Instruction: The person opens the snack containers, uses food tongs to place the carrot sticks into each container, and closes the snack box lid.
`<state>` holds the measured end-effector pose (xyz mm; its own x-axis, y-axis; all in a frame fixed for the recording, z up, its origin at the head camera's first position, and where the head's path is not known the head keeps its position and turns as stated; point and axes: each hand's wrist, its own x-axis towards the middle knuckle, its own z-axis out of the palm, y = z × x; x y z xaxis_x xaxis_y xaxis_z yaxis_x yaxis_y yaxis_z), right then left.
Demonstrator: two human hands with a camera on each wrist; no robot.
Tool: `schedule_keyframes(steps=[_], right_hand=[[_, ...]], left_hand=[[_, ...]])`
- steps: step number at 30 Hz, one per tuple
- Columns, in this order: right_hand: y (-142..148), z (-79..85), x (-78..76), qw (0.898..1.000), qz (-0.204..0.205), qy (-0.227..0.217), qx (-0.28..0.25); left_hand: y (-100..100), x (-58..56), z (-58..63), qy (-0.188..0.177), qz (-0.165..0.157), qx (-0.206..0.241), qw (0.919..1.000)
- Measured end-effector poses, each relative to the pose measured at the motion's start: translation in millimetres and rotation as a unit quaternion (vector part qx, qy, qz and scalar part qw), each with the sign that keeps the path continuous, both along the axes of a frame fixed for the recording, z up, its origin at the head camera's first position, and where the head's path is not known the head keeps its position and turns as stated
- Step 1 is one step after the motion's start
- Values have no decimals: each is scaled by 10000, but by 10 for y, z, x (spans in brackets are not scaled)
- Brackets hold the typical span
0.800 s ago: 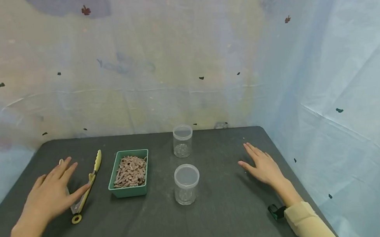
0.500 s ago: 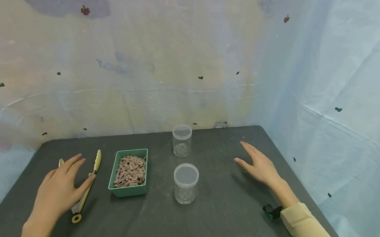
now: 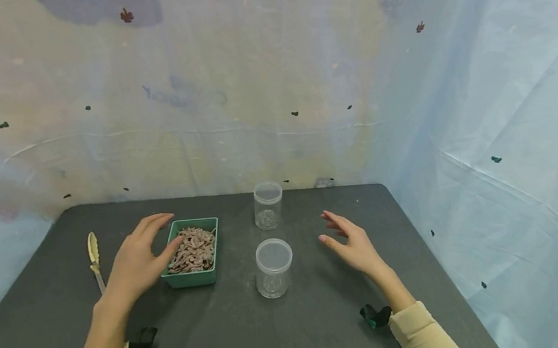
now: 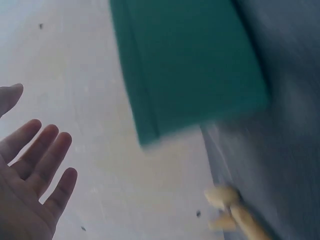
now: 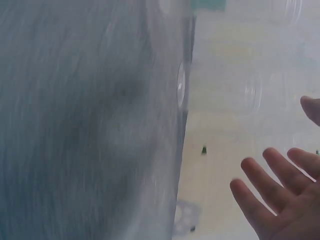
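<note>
My left hand (image 3: 136,265) hovers with fingers relaxed at the left side of a green rectangular tray (image 3: 193,279), overlapping its left edge in the head view. Thin brownish-grey strips (image 3: 197,249) fill the tray. In the left wrist view the same hand (image 4: 37,182) holds nothing, and the tray's wall (image 4: 195,65) looms blurred above it. Right of the clear jars, my right hand (image 3: 354,243) hangs with loosely bent fingers. Its palm (image 5: 295,215) is bare in the right wrist view. The near jar (image 3: 273,281) and far jar (image 3: 268,212) stand upright with translucent tops.
Yellow-tipped tongs (image 3: 94,255) lie left of the left hand, partly hidden by that arm. The dark table (image 3: 257,343) ends at a pale plastic sheet (image 3: 248,85) behind, and another sheet (image 3: 523,140) hangs at the right.
My left hand has moved right, from over the tongs to the tray's side. My right hand has shifted left toward the jars, its fingers bending slightly. The jars and tray stay put.
</note>
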<state>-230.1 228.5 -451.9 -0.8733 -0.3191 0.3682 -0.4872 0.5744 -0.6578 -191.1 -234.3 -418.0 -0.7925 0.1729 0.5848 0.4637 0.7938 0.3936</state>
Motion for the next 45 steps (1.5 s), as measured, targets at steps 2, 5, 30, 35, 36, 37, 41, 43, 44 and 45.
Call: schedule_keyframes(steps=[2,5,30,35,36,37,41,43,44,45], right_hand=[[-74,-13,16,9985,331,-202,-374],[-158,-42,33,9914,807,-577,-851],[-627,-375,17,9191,2963,-2208,-1369],[-659,-413,13,9191,3013,-2158,-1338],[-667,-417,12,9190,3013,-2168,-1331],[-673,-420,13,9187,3009,-2193,-1316],[-698,-422,27,9203,2897,-2329,-1220],[-710,-420,31,9221,2822,-2378,-1163],[-718,-418,30,9230,2794,-2387,-1142],[-726,-422,27,9233,2779,-2393,-1142]], left_hand=[[100,-37,0,-118,-226,309,9992],[244,-88,8,-303,-591,730,9951],[1143,-266,-141,-2344,-3242,1215,9084],[1185,-273,-185,-2615,-3554,1095,8907],[1191,-272,-190,-2626,-3618,1101,8877],[1199,-271,-195,-2627,-3679,1091,8853],[1230,-255,-206,-2593,-3831,1004,8809],[1239,-252,-210,-2566,-3802,954,8834],[1240,-251,-210,-2550,-3774,942,8852],[1241,-251,-211,-2533,-3736,933,8874]])
